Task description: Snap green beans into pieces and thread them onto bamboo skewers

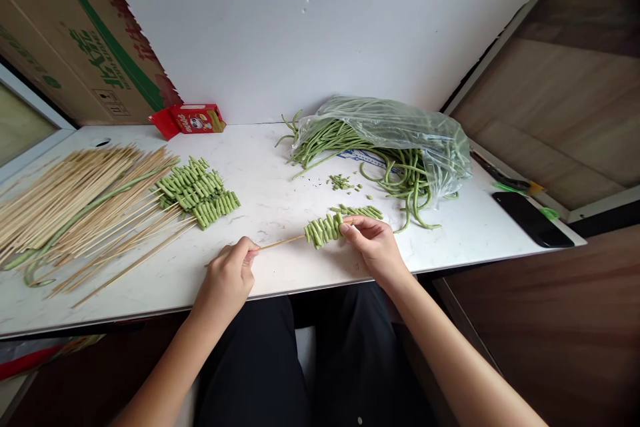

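Note:
Pinched in the fingers of my left hand (231, 272) is the bare end of a thin wooden skewer (283, 242). Several short green bean pieces (320, 232) are threaded crosswise near its other end. My right hand (374, 243) is closed around the outermost bean piece, by the skewer's tip. Just behind that hand, a row of cut bean pieces (367, 211) lies on the white table (285, 280). Finished-looking bean skewers (200, 190) are stacked left of centre, their sticks pointing toward the lower left.
Bare wooden skewers (75, 187) cover the table's left side, with long beans across them. A clear plastic bag (400, 121) of long beans (340, 140) lies at the back right, near small bean scraps (341, 182). A red box (200, 119), scissors (500, 172) and a black phone (533, 219) are around.

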### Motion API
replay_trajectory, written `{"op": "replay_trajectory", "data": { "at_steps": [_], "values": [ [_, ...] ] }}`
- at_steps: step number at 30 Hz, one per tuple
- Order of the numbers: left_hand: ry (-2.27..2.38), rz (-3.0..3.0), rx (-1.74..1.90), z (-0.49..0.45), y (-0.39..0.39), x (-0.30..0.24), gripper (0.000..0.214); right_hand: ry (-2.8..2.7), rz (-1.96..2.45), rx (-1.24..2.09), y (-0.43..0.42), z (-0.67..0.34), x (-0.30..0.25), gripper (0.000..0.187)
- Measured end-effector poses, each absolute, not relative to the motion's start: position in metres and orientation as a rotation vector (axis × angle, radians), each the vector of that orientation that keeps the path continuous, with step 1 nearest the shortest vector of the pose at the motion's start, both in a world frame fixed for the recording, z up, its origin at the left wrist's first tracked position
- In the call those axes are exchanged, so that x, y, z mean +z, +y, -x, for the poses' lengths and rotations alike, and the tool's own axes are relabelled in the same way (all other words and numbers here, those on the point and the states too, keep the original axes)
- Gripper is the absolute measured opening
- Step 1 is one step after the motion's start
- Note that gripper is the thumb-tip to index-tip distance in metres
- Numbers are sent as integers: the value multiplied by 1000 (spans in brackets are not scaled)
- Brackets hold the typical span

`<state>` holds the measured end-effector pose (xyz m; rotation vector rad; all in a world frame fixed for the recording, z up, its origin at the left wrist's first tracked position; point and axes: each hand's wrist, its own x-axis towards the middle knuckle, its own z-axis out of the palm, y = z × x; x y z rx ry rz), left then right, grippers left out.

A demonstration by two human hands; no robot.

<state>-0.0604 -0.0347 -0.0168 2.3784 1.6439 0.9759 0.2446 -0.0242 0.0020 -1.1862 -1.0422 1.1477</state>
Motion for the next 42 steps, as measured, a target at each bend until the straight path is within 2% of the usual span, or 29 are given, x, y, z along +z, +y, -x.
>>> {"op": "replay_trajectory", "data": {
  "at_steps": [10,19,24,29,31,36,42],
  "values": [
    [1566,-2486,1153,59,-36,-17,26,-988,1272,1146,-29,-238,11,33],
    [1541,-2555,1238,58,-36,-20,29,-959,1342,1216,-32,-241,30,44],
    [1701,-2425,1124,59,-35,-24,20,-1162,1457,826,-20,-275,30,44],
    [1735,-2366,1095,60,-35,-26,16,-1655,1534,244,-13,-294,13,22],
    [1742,-2359,1084,60,-34,-27,15,-1866,1478,92,-14,-291,8,20],
    [1746,-2360,1084,60,-34,-28,16,-2116,1520,-102,-17,-277,2,26],
    [1712,-2356,1107,58,-33,-28,18,-2184,1530,-166,-16,-276,2,20]
  ]
}}
